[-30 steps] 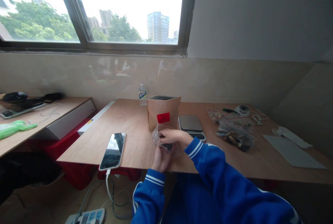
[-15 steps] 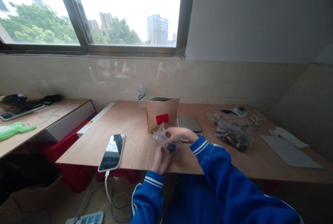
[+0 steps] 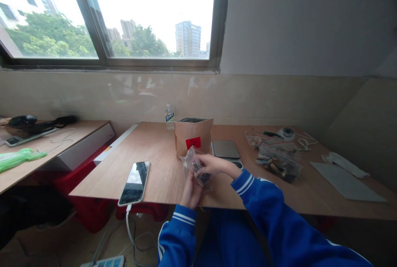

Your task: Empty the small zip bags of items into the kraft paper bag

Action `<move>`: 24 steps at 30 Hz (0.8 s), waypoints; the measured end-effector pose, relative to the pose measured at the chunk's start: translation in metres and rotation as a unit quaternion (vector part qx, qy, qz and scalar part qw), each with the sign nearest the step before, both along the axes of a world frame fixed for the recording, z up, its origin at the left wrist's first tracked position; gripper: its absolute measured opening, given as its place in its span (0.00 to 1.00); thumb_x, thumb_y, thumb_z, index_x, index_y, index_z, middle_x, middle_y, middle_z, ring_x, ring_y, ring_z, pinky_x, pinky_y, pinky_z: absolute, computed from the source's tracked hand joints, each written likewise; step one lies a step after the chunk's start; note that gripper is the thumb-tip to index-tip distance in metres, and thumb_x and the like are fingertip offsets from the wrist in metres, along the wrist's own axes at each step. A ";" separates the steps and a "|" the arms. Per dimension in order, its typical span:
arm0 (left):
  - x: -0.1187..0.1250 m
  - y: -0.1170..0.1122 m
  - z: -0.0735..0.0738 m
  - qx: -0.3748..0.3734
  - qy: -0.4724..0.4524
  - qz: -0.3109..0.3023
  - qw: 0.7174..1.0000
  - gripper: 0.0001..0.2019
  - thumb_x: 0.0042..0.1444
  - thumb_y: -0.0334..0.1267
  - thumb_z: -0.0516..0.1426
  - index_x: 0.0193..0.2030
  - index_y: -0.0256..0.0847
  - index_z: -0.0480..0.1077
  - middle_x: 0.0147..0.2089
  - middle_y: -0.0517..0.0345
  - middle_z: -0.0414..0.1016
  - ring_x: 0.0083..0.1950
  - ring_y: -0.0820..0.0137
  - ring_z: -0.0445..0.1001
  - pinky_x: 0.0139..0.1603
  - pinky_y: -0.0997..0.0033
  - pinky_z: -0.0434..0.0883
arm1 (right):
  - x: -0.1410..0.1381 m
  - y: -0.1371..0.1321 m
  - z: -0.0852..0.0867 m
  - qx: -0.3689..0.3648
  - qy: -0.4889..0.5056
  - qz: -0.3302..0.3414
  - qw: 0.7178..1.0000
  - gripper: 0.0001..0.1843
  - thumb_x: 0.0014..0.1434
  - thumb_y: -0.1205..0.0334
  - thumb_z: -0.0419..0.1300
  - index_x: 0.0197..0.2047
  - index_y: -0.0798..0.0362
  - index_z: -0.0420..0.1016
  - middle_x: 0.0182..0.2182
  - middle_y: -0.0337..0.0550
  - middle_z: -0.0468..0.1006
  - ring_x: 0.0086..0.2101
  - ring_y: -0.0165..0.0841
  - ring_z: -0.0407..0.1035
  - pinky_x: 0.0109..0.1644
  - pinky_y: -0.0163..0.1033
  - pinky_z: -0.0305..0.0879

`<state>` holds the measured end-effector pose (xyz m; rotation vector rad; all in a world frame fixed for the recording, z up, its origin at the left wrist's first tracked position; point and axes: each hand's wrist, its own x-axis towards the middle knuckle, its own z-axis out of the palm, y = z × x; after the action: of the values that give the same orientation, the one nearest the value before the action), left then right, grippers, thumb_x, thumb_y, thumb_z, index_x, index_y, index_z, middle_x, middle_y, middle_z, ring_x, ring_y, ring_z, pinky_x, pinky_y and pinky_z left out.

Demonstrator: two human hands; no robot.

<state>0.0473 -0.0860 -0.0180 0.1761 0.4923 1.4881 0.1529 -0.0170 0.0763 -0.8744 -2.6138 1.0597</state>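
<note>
Both my hands hold a small clear plastic bag (image 3: 190, 161) with dark pieces inside, just above the front edge of the wooden desk (image 3: 161, 163). My left hand (image 3: 191, 191) grips it from below with the fingers curled. My right hand (image 3: 211, 164) pinches its upper part from the right. Right behind the bag stands a brown paper bag (image 3: 194, 136) with a red label, open at the top. A small digital scale (image 3: 226, 150) lies just right of the paper bag.
A phone (image 3: 135, 177) on a charging cable lies at the desk's front left. A water bottle (image 3: 169, 116) stands by the wall. Plastic bags of small parts (image 3: 277, 163), a screwdriver (image 3: 266, 133), a tape roll (image 3: 287, 133) and a grey sheet (image 3: 347, 182) lie at the right. A second desk (image 3: 46, 143) stands at the left.
The small plastic bag has been lifted a little off the desk and turned between my hands. The view has shifted slightly.
</note>
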 end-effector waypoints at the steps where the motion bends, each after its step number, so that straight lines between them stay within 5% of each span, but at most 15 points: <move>1: 0.000 0.000 0.000 -0.005 -0.004 0.003 1.000 0.17 0.63 0.36 0.47 0.54 0.35 0.69 0.48 0.49 0.76 0.49 0.65 0.75 0.52 0.68 0.71 | 0.000 0.000 -0.001 -0.013 0.019 -0.009 1.000 0.17 0.47 0.65 0.65 0.42 0.54 0.70 0.37 0.41 0.76 0.37 0.36 0.70 0.41 0.39 0.65; 6: -0.001 0.004 -0.002 -0.011 -0.024 -0.002 1.000 0.17 0.64 0.37 0.48 0.54 0.34 0.68 0.49 0.47 0.76 0.49 0.65 0.75 0.51 0.68 0.72 | 0.004 0.000 -0.004 -0.096 0.182 -0.060 0.977 0.14 0.48 0.69 0.62 0.40 0.55 0.69 0.37 0.42 0.75 0.39 0.34 0.70 0.44 0.39 0.66; 12: -0.002 0.005 -0.003 -0.006 -0.046 0.010 0.999 0.18 0.64 0.35 0.48 0.59 0.42 0.64 0.52 0.50 0.74 0.51 0.67 0.74 0.51 0.67 0.73 | 0.012 0.009 0.004 -0.116 0.321 -0.108 0.934 0.20 0.45 0.58 0.68 0.39 0.54 0.67 0.38 0.43 0.74 0.39 0.33 0.70 0.46 0.41 0.67; 15: -0.002 0.005 -0.004 -0.005 -0.040 0.015 0.999 0.20 0.63 0.35 0.49 0.62 0.45 0.60 0.52 0.49 0.74 0.51 0.66 0.74 0.51 0.65 0.74 | 0.013 0.014 0.023 -0.096 0.390 -0.139 0.905 0.23 0.46 0.53 0.68 0.41 0.53 0.66 0.39 0.45 0.75 0.41 0.34 0.71 0.47 0.41 0.68; 19: -0.003 0.004 -0.006 -0.009 -0.038 0.011 0.999 0.21 0.63 0.34 0.49 0.63 0.44 0.59 0.51 0.47 0.74 0.51 0.65 0.75 0.50 0.66 0.74 | 0.003 0.026 0.069 -0.026 0.470 -0.170 0.866 0.24 0.48 0.49 0.66 0.43 0.50 0.63 0.39 0.43 0.75 0.40 0.33 0.72 0.46 0.41 0.69; 24: -0.004 0.003 -0.007 0.000 -0.044 0.003 0.999 0.21 0.63 0.35 0.49 0.63 0.44 0.59 0.52 0.47 0.74 0.51 0.64 0.75 0.50 0.65 0.74 | -0.023 0.052 0.107 0.108 0.479 -0.196 0.849 0.22 0.48 0.52 0.66 0.41 0.49 0.62 0.38 0.41 0.74 0.39 0.33 0.71 0.44 0.40 0.70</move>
<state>0.0433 -0.0828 -0.0248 0.1086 0.4229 1.4941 0.1300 0.0347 0.1835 -0.5588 -1.5822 0.7655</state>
